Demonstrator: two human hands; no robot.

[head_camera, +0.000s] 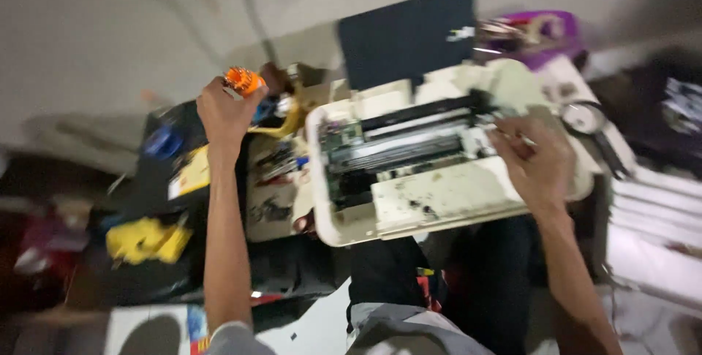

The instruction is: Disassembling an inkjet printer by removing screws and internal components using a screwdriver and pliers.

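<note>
My left hand (223,110) is raised to the left of an opened cream-white printer (446,198) and closes around an orange-tipped tool (243,80). My right hand (540,161) rests on the right side of the printer's exposed inside, by the black carriage bar (428,110) and grey rollers; its fingers are bent and seem to pinch a thin light object. The printer sits on my lap, over dark trousers. The picture is blurred by motion.
A dark flat panel (406,33) stands behind the printer. A purple container (545,33) lies at the back right. Yellow pieces (146,242), small tools and clutter lie at the left. Stacked white sheets (654,231) are at the right.
</note>
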